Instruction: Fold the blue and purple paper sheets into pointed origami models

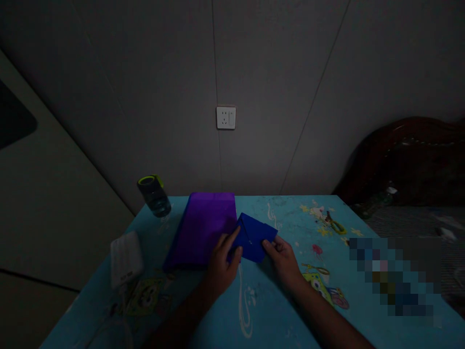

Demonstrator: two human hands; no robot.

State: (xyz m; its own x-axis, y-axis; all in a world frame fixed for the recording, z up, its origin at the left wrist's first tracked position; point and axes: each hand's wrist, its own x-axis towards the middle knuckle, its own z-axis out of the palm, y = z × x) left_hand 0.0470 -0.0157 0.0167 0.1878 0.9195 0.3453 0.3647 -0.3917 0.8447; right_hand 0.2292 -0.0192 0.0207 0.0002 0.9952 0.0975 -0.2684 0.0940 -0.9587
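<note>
A folded sheet of blue paper [256, 235] is raised a little above the table, with slanting fold edges showing on its face. My left hand [222, 261] grips its left side, the thumb low and the fingers along the edge. On the right corner, my right hand [284, 259] pinches the paper between thumb and fingers. Just behind and left of my left hand lies a purple stack, perhaps paper or a folder [209, 223], with a darker blue edge. The undersides of the folded paper and some fingertips are hidden.
A water bottle [154, 196] stands at the back left. Nearer on the left lies a white power bank [126, 259] with a cable. Scissors [336, 224] lie at the back right of the blue, cartoon-printed tablecloth [271, 310]. A wall with a socket [225, 118] is behind.
</note>
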